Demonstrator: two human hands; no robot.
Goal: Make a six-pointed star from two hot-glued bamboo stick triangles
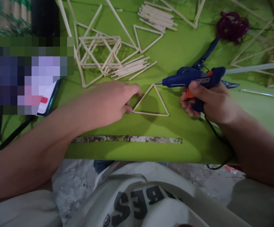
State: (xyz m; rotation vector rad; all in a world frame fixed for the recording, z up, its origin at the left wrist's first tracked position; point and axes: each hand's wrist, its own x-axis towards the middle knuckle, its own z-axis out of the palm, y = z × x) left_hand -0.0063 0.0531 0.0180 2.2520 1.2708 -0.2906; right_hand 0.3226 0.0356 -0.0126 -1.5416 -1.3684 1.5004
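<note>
A small triangle of thin wooden sticks (151, 113) lies flat on the green table. My left hand (118, 97) has its fingers curled in at the triangle's left corner and side, with the thumb against the corner. Gripped in my right hand (207, 101) is a blue hot glue gun (193, 77), fingers round its handle by the orange trigger. Its metal nozzle meets the triangle's top corner. Out of the gun's back end runs a pale glue stick (255, 67).
Behind the hands are stick frames (100, 52), bundles of loose sticks (129, 67) and another triangle (148, 41). Purple cord (232, 26) lies at upper right. A phone (49, 99), partly blurred out, is on the left. A flat patterned strip (137, 138) lies near the table's front edge.
</note>
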